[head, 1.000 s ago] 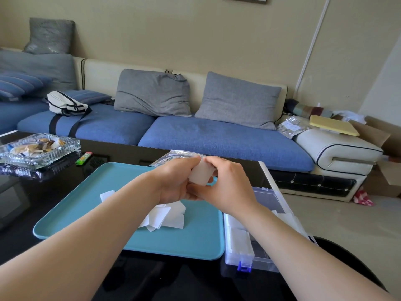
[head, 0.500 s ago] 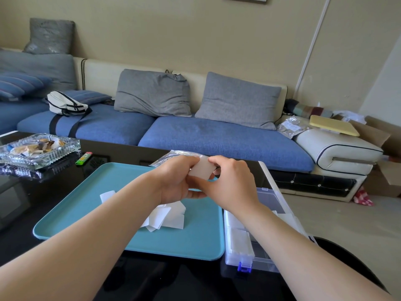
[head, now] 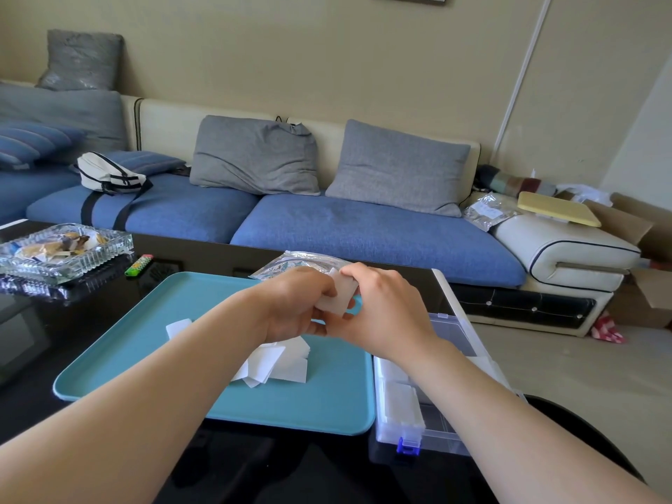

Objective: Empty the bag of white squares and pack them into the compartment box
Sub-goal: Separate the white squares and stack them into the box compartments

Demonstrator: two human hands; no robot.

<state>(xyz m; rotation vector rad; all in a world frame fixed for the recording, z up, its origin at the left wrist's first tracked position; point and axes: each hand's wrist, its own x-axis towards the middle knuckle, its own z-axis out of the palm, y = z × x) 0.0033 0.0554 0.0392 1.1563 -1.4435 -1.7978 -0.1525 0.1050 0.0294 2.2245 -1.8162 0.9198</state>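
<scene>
Change: stack of white squares (head: 336, 298) sits slightly lower; both hands are still on it.
Left hand (head: 296, 303): pinches the stack's left side.
Right hand (head: 387, 309): grips its right edge.
Around: crinkly bag (head: 302, 261) at the tray's 12 o'clock; clear compartment box (head: 440, 441) at 3 o'clock; glass ashtray (head: 62, 249) at 10 o'clock.
Hidden: forearms cover some loose squares (head: 287, 365) on the smooth teal tray (head: 109, 358).

Beige wall (head: 327, 49) w/ white conduit (head: 520, 78) running up it, rt of view. Blue-seated sofa (head: 363, 231) sitting along the wall; grey pillows (head: 254, 154) leaning on its cream back, white bag (head: 105, 174) lying further lt. Cream armrest (head: 560, 249) carrying a yellow board (head: 556, 209), cardboard boxes (head: 640, 227) standing beyond. Daylight falling on pale floor (head: 582, 376). Glossy black table (head: 32, 321) reflecting in fgd.
</scene>
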